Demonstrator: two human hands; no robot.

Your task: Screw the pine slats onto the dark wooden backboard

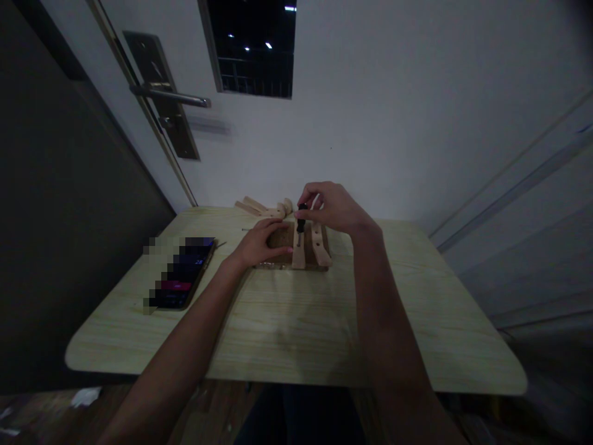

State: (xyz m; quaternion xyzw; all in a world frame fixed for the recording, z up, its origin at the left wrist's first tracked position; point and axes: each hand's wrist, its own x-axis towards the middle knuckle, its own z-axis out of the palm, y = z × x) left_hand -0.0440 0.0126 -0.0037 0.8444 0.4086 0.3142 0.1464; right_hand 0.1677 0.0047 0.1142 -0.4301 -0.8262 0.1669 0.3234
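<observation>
My right hand (pixel 331 207) is closed on the black handle of a small screwdriver (pixel 302 222), held upright with the shaft pointing down. Its tip meets a pale wooden strip (pixel 298 256) lying across a brown block or board (pixel 280 238). My left hand (pixel 260 243) rests at the left end of that brown piece, fingers and thumb spread apart, the thumb tip near the strip. Right of the screwdriver, a second pale wooden piece with holes (pixel 319 244) lies on the board. Whether a screw sits under the tip is too small to tell.
Several loose wooden pieces (pixel 262 209) lie behind the board, against the white door. A phone (pixel 188 272) with a lit screen lies on the left of the pale wooden table (pixel 287 327). A thin metal piece (pixel 221 244) is beside it. A door handle (pixel 171 96) juts out above.
</observation>
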